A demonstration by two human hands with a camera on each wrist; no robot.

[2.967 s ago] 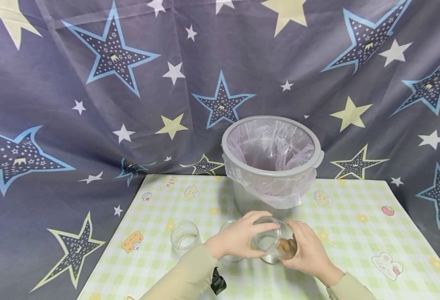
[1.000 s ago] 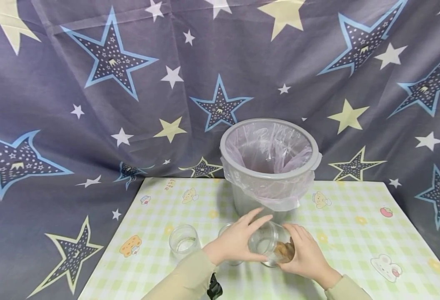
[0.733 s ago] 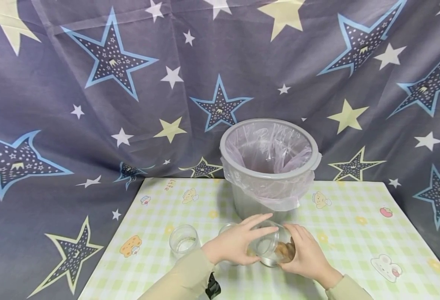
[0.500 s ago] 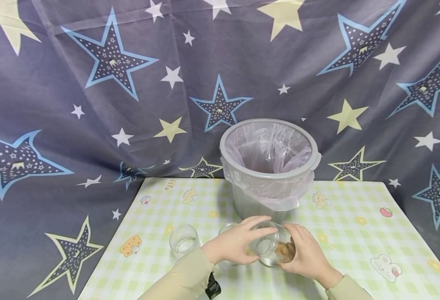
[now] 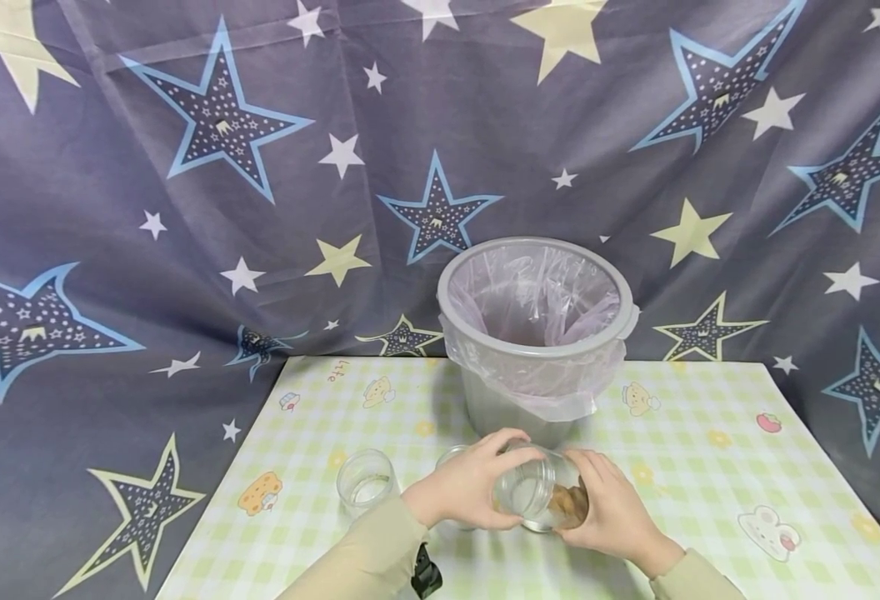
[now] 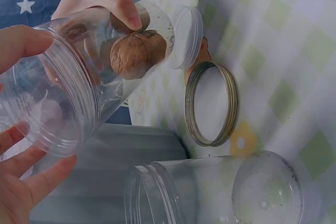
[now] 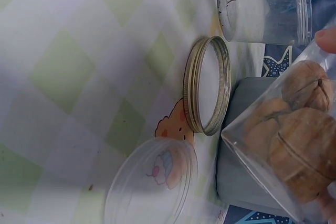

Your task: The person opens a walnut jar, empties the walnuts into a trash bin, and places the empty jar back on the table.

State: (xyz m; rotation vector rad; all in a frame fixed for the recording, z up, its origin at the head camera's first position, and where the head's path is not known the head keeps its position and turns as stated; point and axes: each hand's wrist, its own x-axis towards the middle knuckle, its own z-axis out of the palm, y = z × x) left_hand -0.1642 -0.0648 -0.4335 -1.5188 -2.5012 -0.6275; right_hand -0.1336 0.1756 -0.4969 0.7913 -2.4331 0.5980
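A clear jar [image 5: 563, 475] with several walnuts [image 6: 131, 56] inside is held tilted on its side, its threaded mouth toward the left. My right hand [image 5: 611, 515] grips it around the base end, where the walnuts [image 7: 302, 145] lie. At the mouth end, my left hand [image 5: 466, 487] has its thumb and fingers bent around the threaded rim. In the left wrist view, one fingertip overlaps the neck from above and others sit right at the lower rim. Below the jar, a gold-coloured ring-shaped lid [image 6: 228, 106] and a clear plastic lid [image 7: 123, 192] are on the tablecloth.
A grey bin [image 5: 515, 412] lined with a translucent bag stands behind the hands. One clear jar [image 5: 367, 500] stands to the left, and another [image 5: 451, 452] is partly hidden behind my left hand. The green checked tablecloth [image 5: 695, 467] covers the table, before a starry curtain [image 5: 305, 142].
My left fingers were spread wider one second ago and have since come in around the jar's mouth. The right hand keeps its grip; the walnuts remain at the base end.
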